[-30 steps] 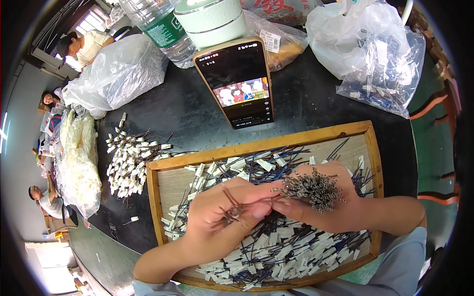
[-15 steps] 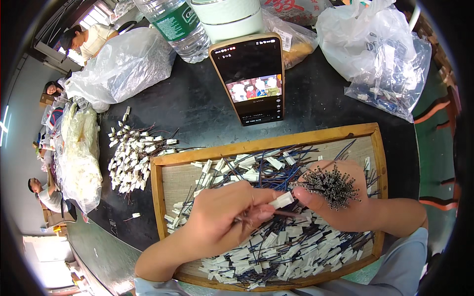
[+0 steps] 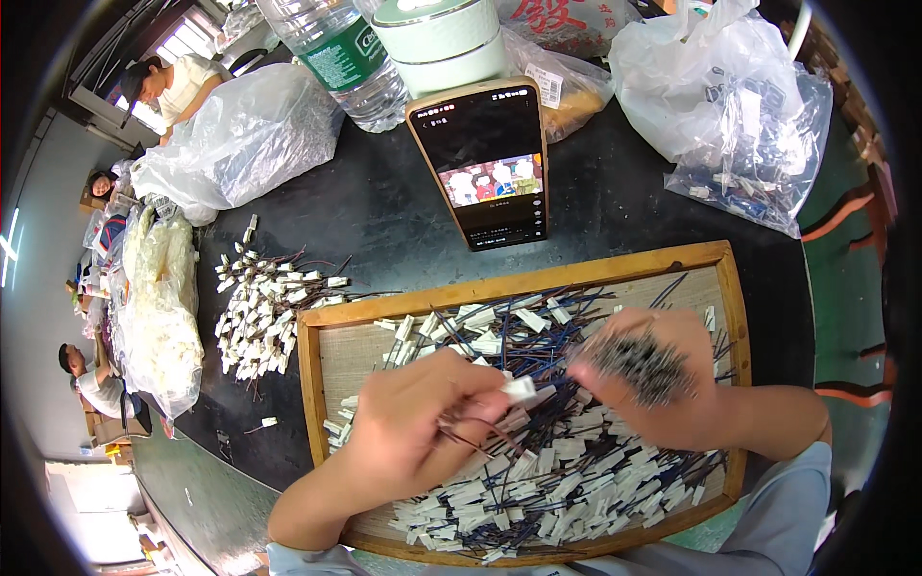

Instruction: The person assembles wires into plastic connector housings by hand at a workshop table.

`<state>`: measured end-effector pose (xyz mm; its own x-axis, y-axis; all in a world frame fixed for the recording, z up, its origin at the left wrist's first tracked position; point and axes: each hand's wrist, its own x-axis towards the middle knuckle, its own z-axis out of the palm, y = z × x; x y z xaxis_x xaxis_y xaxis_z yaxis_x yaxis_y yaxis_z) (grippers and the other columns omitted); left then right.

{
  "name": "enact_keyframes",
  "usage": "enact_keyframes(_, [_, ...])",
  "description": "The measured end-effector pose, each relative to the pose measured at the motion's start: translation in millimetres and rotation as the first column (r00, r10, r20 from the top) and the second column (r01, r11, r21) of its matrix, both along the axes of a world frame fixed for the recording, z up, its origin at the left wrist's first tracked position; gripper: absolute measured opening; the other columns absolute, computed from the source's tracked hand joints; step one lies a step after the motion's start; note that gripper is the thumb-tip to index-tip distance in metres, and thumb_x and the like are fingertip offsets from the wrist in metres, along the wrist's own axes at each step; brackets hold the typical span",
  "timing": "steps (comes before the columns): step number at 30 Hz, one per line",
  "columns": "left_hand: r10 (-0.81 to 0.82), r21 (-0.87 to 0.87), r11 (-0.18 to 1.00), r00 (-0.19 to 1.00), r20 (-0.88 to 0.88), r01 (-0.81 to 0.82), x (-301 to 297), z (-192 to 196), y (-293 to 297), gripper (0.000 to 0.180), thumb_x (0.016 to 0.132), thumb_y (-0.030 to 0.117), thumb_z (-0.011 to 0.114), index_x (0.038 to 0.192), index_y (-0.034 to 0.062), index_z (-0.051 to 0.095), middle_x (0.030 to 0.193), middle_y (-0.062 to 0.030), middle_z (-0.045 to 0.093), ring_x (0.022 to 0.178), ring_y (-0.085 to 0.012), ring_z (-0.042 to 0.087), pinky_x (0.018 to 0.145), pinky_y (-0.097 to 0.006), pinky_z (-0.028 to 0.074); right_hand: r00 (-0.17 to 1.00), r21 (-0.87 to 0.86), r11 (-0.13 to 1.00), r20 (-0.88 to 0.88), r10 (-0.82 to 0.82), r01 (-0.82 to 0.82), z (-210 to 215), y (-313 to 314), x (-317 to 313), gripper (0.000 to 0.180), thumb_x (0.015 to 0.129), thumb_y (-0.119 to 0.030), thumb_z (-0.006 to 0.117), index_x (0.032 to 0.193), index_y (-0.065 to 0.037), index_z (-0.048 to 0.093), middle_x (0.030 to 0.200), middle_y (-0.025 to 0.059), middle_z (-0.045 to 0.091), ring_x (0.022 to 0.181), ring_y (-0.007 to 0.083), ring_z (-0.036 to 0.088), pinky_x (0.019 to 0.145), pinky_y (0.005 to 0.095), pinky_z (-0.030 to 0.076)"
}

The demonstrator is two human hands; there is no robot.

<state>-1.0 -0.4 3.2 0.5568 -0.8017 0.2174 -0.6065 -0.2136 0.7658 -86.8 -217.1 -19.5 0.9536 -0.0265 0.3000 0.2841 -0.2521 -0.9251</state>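
Observation:
My left hand (image 3: 399, 418) is closed, pinching a small white plastic connector (image 3: 520, 389) between thumb and fingers; thin brown wires (image 3: 480, 424) trail from under the fingers. My right hand (image 3: 699, 415) wraps round a thick bundle of thin wires (image 3: 645, 368), whose grey metal-tipped ends point toward me and are smeared by motion. A short gap lies between the connector and the right thumb. Both hands hover over a wood-framed tray (image 3: 519, 280) full of white connectors with dark blue wires (image 3: 576, 494), part of which my hands and forearms hide.
Left of the tray lies a heap of white connectors with brown wires (image 3: 261, 317). Beyond the tray, a phone (image 3: 485, 221) leans against a pale green container (image 3: 442, 53), beside a water bottle (image 3: 351, 72). Plastic bags (image 3: 240, 134) stand around; other people sit at the far left.
My left hand has drawn the connector leftward, off the right thumb that it was against. The wire bundle in my right hand has gone from sharp to blurred.

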Motion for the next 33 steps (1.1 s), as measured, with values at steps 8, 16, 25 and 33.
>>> enact_keyframes(8, [0.14,-0.197,0.904,0.7,-0.701,-0.378,19,-13,0,0.031,0.092,0.017,0.055,0.116,-0.0027,0.053,0.061,0.0023,0.042,0.048,-0.0031,0.039,0.04,-0.018,0.028,0.993,-0.047,0.994,0.06,0.1,-0.097,4,-3,1,0.016,0.078,-0.006,0.072,0.087,-0.001,0.06,0.071,0.0058,0.061,0.064,0.0087,0.058,0.056,0.0223,0.042])
enact_keyframes(16, [0.033,-0.144,0.931,0.471,-0.882,-0.334,22,-10,1,0.029,0.089,0.015,0.058,0.112,0.0051,0.044,0.074,-0.0019,0.047,0.048,-0.0046,0.038,0.038,-0.018,0.027,0.999,0.051,0.999,-0.03,0.017,-0.015,-1,8,1,0.023,0.083,-0.006,0.066,0.099,-0.002,0.051,0.076,0.0024,0.056,0.065,0.0049,0.05,0.058,0.0215,0.039])
enact_keyframes(25, [-0.093,-0.221,0.917,0.36,-0.928,-0.333,18,-9,0,0.024,0.095,0.02,0.046,0.114,0.0051,0.04,0.081,-0.0102,0.052,0.048,-0.0064,0.039,0.039,-0.02,0.029,0.97,0.262,0.965,-0.227,0.084,-0.023,-1,9,-1,0.014,0.084,-0.007,0.065,0.091,-0.001,0.055,0.068,0.0004,0.055,0.061,0.0026,0.046,0.053,0.0217,0.038])
enact_keyframes(33, [-0.183,-0.289,0.909,0.334,-0.925,-0.302,10,-12,-5,0.032,0.099,0.026,0.041,0.121,0.0038,0.037,0.078,-0.0145,0.058,0.044,-0.0058,0.036,0.039,-0.019,0.029,0.983,0.274,0.962,-0.174,0.058,-0.008,-8,11,-2,0.012,0.082,-0.007,0.068,0.089,0.0,0.06,0.068,0.0025,0.059,0.058,0.0037,0.051,0.05,0.0226,0.038])
